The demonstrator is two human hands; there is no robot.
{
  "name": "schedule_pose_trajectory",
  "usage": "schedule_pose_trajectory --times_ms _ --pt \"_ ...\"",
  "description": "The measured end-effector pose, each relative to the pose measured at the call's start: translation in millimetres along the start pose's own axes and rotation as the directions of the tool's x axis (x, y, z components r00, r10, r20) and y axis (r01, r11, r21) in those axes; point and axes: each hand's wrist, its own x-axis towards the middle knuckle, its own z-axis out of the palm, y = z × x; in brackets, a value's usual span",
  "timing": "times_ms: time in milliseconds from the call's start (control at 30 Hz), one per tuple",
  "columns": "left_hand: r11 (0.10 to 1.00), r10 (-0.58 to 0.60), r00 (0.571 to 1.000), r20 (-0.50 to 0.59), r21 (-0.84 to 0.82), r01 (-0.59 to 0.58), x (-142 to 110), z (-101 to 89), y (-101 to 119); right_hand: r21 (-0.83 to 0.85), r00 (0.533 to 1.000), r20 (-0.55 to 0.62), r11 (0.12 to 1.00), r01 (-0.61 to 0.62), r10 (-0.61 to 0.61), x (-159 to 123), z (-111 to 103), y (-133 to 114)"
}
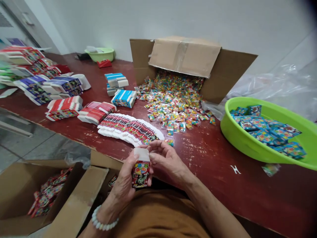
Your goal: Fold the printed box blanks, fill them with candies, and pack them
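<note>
In my left hand [125, 180] is a small red-and-black printed candy box [141, 174], held upright just above my lap. Its white top flap [141, 153] stands raised. My right hand [169, 160] is bent around the upper right of the box, thumb and fingers closed at the flap's edge; whether a small packet is also between them is hidden. Just beyond my hands, a fanned row of flat-lying red boxes [128, 128] with white flaps curves over the dark red table [198, 158]. Behind that row lies a heap of clear-wrapped colourful candies [173, 102].
A tipped cardboard carton [185, 56] spills the candies. At right stands a green basin [247, 148] with blue packs. Box stacks [64, 107] line the left side. Below left, an open carton [15, 185] holds red boxes. A loose packet [271, 169] lies near the basin.
</note>
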Motion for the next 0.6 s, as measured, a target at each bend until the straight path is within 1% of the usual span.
schedule_pose_trajectory --times_ms 100,167,200,233,267,300,333,367,400,433,533,600 --pt "0.997 0.066 0.997 -0.043 0.052 -0.064 2 1.9 -6 -0.083 0.999 0.035 0.996 -0.028 0.031 4 -3 1" --pt "0.996 0.057 0.997 -0.049 0.065 -0.054 3 3.3 -9 -0.203 1.000 0.010 0.979 -0.017 0.019 6 -5 0" --pt "0.999 0.029 0.999 -0.042 0.047 -0.027 4 3.6 -9 -0.289 0.999 -0.006 0.957 0.029 -0.032 7 -6 -1" --pt "1.000 -0.012 1.000 -0.026 0.015 0.012 4 3.6 -8 -0.383 0.994 -0.005 0.918 0.103 -0.113 7 -6 -3" --pt "0.998 -0.065 0.998 0.001 -0.020 0.065 4 3.3 -7 -0.468 0.978 0.023 0.863 0.193 -0.206 6 -6 -5" --pt "0.992 -0.115 0.993 0.033 -0.052 0.117 4 2.8 -5 -0.531 0.954 0.075 0.798 0.285 -0.290 5 -7 -8" --pt "0.984 -0.156 0.986 0.066 -0.076 0.161 3 2.3 -3 -0.569 0.927 0.141 0.737 0.364 -0.349 3 -6 -10" --pt "0.976 -0.186 0.978 0.096 -0.092 0.195 3 1.8 -1 -0.584 0.906 0.195 0.698 0.415 -0.376 2 -6 -12" --pt "0.970 -0.209 0.970 0.122 -0.101 0.221 3 1.5 0 -0.582 0.901 0.217 0.692 0.428 -0.375 1 -6 -13" --pt "0.966 -0.220 0.966 0.135 -0.107 0.235 3 1.4 1 -0.572 0.914 0.207 0.715 0.402 -0.349 0 -5 -13" --pt "0.972 -0.187 0.977 0.104 -0.127 0.199 4 2.0 0 -0.498 0.975 0.071 0.840 0.217 -0.209 -1 -4 -10" --pt "0.975 -0.165 0.982 0.091 -0.134 0.176 5 1.8 -2 -0.463 0.991 0.017 0.878 0.125 -0.132 1 -4 -7"
